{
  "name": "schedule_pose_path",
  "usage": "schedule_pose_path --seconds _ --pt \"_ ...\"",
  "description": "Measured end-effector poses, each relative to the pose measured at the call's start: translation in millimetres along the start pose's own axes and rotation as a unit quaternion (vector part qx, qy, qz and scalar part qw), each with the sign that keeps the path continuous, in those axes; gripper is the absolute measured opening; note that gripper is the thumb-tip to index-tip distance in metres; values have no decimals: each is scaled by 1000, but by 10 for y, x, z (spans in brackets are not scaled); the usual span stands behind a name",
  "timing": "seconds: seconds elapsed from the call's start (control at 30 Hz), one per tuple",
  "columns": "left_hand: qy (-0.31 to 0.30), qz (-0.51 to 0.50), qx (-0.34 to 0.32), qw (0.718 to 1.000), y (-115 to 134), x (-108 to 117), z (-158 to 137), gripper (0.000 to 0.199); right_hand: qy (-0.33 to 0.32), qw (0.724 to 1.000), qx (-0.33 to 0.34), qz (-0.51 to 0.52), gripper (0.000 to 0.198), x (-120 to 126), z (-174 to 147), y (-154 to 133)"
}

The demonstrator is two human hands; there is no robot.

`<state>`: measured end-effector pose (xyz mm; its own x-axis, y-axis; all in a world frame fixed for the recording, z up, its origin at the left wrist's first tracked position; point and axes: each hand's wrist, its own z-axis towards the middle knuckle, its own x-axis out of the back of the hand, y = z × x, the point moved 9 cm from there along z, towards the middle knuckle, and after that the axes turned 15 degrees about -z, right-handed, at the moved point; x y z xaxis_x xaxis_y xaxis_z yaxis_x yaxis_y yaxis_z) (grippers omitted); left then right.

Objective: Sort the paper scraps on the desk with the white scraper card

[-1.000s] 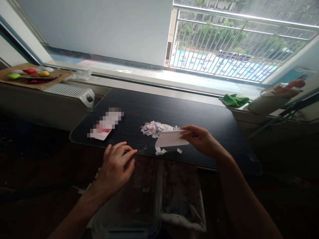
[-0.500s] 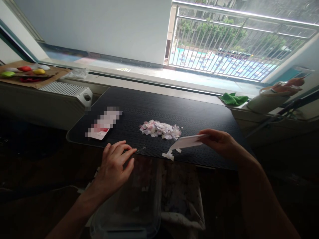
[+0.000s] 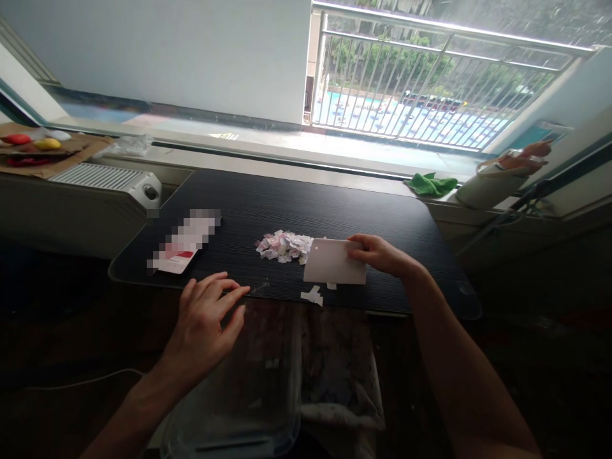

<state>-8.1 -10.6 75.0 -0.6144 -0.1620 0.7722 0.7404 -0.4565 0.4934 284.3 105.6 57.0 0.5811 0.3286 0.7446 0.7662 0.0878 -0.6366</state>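
Note:
My right hand (image 3: 382, 254) pinches the corner of a pale, stiff card (image 3: 335, 261), which is tilted up and covers the right end of a heap of torn paper scraps (image 3: 284, 247). Several loose scraps (image 3: 313, 295) lie near the front edge of the dark table (image 3: 306, 197), just below the card. My left hand (image 3: 210, 319) hovers at that front edge, fingers spread and holding nothing. Beside its fingertips is a small clear wisp (image 3: 262, 286), too faint to name. A phone (image 3: 179, 260), partly blurred out, rests on the table's left side.
Below the table edge stand a clear plastic bin (image 3: 294, 382) and, beside it, a bag-lined container (image 3: 377, 408). A green cloth (image 3: 431, 185) and a pale pot (image 3: 492, 185) sit on the windowsill at right. A white radiator (image 3: 143, 191) is at left.
My right hand has turned the card from nearly edge-on to face me and brought it left against the heap. The view has shifted slightly right; my left hand keeps its pose.

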Motion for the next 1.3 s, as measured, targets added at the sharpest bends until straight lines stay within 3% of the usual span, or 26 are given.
schedule_pose_path --seconds 0.3,0.57,0.77,1.07,1.2,1.3 --pt "-4 7 -16 1000 -22 -8 -22 28 -67 998 1 6 28 -64 -170 24" --pt "-8 4 -3 1000 -23 -21 -22 28 -7 999 -7 54 28 125 -558 60" --pt "-4 9 -15 1000 20 -20 -16 28 80 994 -19 68 37 125 -494 29" --pt "-1 14 -29 999 20 -12 -45 27 23 999 7 34 27 -106 -453 -60" --pt "-3 10 -26 1000 10 -22 -44 27 29 1000 4 8 29 5 -669 -70" --pt "-1 5 -22 1000 5 -26 -39 28 106 993 -13 -55 29 210 -843 -16"
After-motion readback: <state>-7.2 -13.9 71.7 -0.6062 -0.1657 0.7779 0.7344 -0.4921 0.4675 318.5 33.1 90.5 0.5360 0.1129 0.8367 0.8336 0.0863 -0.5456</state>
